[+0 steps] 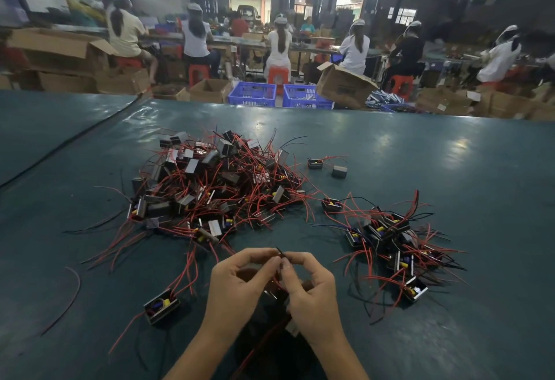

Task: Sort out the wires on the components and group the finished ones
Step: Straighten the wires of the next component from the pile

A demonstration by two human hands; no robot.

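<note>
A big tangled pile of small black components (210, 187) with red and black wires lies on the green table (450, 169), ahead and left of centre. A smaller group of components (387, 241) lies to the right. My left hand (237, 286) and my right hand (312, 292) meet near the front edge, fingertips pinching thin wires (280, 255) of one component (274, 295) held between them; it is mostly hidden by the hands. One single component (162, 306) lies to the left of my left hand.
Two loose components (326, 166) sit beyond the piles. A stray red wire (70, 295) lies far left. Past the table's far edge stand blue crates (252, 94), cardboard boxes (342, 85) and several seated people at benches.
</note>
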